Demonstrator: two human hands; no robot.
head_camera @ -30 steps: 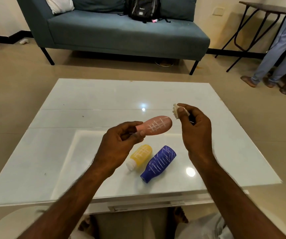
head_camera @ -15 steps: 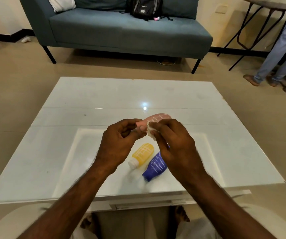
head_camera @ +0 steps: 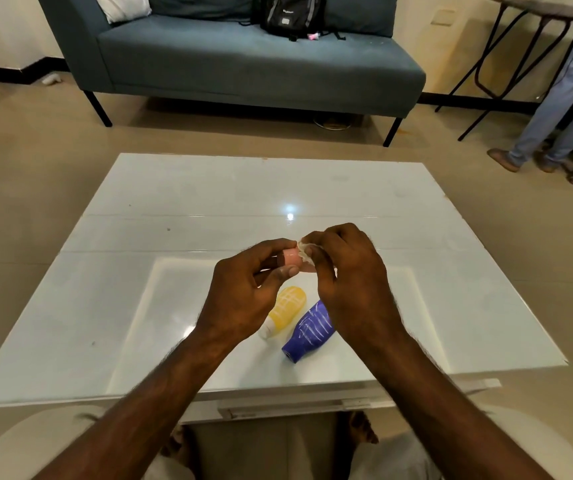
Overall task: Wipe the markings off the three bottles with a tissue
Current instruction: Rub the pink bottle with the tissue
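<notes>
Whereas half a second earlier much of the pink bottle (head_camera: pixel 292 258) showed beyond the hands, only a short pink stretch now showed between them, and the right hand (head_camera: pixel 349 278) had moved across it, covering the far end. The bottle was held in the air above the white table (head_camera: pixel 139 306), its long axis running roughly left to right; its neck was hidden inside the left hand (head_camera: pixel 243 289), whose thumb and fingers were pinched around it. The right hand's fingertips were pressed onto a crumpled tissue (head_camera: pixel 305 250), which lay against the top of the bottle. No marks could be seen on the exposed pink part.

There were three bottles in all and one tissue. Two bottles lay on the table just below the hands: a yellow bottle (head_camera: pixel 287 308) with a white cap pointing near and left, and a blue bottle (head_camera: pixel 307 332) beside it to the right, its open mouth pointing near and left too. Both carried white lines. A blue sofa (head_camera: pixel 243 64) stood far beyond the table.
</notes>
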